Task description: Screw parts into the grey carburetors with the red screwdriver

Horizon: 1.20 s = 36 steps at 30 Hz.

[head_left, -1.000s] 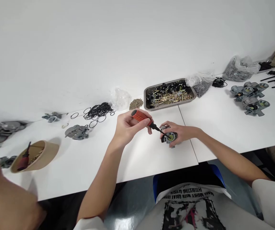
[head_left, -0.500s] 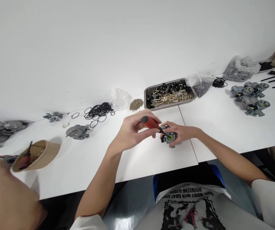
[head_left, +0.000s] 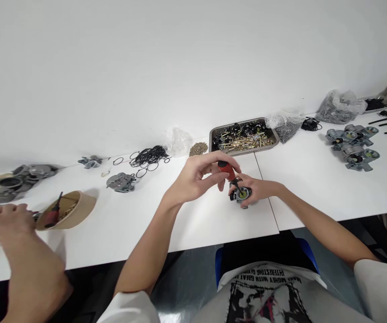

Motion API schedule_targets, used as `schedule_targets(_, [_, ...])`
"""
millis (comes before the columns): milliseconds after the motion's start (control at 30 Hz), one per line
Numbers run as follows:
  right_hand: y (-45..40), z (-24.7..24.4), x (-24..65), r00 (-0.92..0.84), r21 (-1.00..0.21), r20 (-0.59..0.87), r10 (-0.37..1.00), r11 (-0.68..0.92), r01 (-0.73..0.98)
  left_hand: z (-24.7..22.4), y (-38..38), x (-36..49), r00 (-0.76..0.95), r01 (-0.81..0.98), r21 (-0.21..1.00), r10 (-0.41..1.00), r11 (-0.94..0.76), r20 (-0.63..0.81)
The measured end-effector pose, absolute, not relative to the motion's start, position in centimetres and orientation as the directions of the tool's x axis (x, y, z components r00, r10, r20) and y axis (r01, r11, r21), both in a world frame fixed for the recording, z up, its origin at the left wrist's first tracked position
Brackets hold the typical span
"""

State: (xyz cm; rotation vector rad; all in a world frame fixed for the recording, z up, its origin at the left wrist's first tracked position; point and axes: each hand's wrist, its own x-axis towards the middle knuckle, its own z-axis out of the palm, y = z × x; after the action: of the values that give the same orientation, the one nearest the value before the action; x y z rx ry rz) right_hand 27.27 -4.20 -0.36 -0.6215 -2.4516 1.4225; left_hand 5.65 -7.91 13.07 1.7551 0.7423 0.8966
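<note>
My left hand [head_left: 203, 177] is closed around a screwdriver [head_left: 226, 169] with a red and black handle. The screwdriver's shaft slants down into the round opening of a small carburetor [head_left: 243, 194], where a yellow-green part shows. Wrapped about the carburetor's far and right sides, my right hand [head_left: 256, 187] grips it at the white table [head_left: 210, 220]. Fingers partly cover the carburetor's body.
A metal tray [head_left: 274, 142] of brass and black parts lies beyond my hands. Brass pieces [head_left: 198, 149] and black rubber rings [head_left: 149, 156] lie left of it. More carburetors [head_left: 357, 146] stand at right. A co-worker's hand [head_left: 8, 222] is near a tan bowl [head_left: 85, 211].
The screwdriver handle has turned more upright over the carburetor, my left hand moving with it. The whole view has shifted slightly. At far left, the co-worker's hand has moved.
</note>
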Motion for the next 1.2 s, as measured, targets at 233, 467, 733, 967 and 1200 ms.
schedule_targets(233, [-4.3,-0.5,27.1,-0.881,-0.867,0.002,0.473,0.441,0.235,13.1,-8.3,5.5,0.502,0.078,0.932,0.822,-0.354,0.271])
schedule_targets(467, [-3.2,2.9,29.3,-0.826,-0.794,-0.037,0.562,0.486,0.366,13.1,-8.7,6.1,0.478,0.074,0.930,0.831,-0.360,0.283])
schedule_targets(733, [-5.5,14.4,28.7,-0.662,-0.705,0.464,0.589,0.698,0.127,12.8,-8.2,6.8,0.517,-0.097,0.976,0.828,-0.195,0.217])
schedule_targets(967, [-5.8,17.1,26.9,-0.796,-0.533,0.294,0.529,0.782,0.323,12.1,-8.0,6.7,0.536,-0.095,0.968,0.808,-0.231,0.245])
schedule_targets(1200, [-7.1,18.6,25.5,-0.748,-0.366,0.216,0.628,0.762,0.534,11.4,-7.9,7.3,0.414,-0.022,0.957,0.869,-0.288,0.271])
